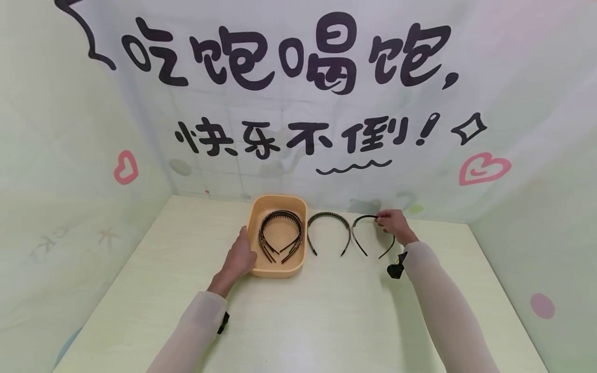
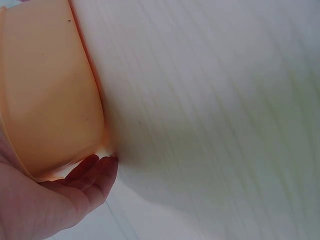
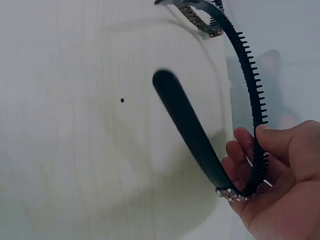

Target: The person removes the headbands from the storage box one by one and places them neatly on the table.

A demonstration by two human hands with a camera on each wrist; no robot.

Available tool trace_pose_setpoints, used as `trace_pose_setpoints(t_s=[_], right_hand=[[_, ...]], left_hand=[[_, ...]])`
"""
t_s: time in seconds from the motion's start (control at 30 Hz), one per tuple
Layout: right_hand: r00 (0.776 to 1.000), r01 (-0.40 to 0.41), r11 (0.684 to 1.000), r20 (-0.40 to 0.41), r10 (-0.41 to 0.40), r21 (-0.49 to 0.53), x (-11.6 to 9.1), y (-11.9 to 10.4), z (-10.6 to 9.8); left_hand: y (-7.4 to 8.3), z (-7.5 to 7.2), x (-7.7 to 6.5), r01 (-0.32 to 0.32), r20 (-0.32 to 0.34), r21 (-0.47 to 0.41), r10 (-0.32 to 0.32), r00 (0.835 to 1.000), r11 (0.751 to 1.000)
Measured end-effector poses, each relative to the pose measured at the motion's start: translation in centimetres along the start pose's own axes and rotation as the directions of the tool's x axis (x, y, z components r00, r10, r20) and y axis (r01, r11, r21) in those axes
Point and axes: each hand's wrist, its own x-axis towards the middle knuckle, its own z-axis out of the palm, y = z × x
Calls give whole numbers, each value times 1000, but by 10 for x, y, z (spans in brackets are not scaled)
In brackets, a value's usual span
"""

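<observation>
My left hand grips the left side of an orange plastic bin. In the left wrist view the bent fingers lie along its outer wall, while the thumb is mostly hidden. Inside the bin, several dark toothed headbands lie overlapped. My right hand pinches a black headband near the top of its curve, between thumb and fingers. Its comb teeth and a glittery band show in the right wrist view. Between the bin and that headband, another dark toothed headband lies on the table.
The pale wooden table ends at a back wall sheet printed with large black characters. Side sheets rise at left and right. Dark straps or cameras sit at both wrists.
</observation>
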Motion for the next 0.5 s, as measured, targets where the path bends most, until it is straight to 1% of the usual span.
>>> trace_pose_setpoints(t_s=[0.27,0.5], right_hand=[[999,19,998,-48,-21,-53,5,6,6],[995,25,988,-89,-39,-151,6,8,10]], left_hand=[[2,-1,0,13,2,4,-13,1000,1000],[3,0,0,17,0,-5,-17,1000,1000]])
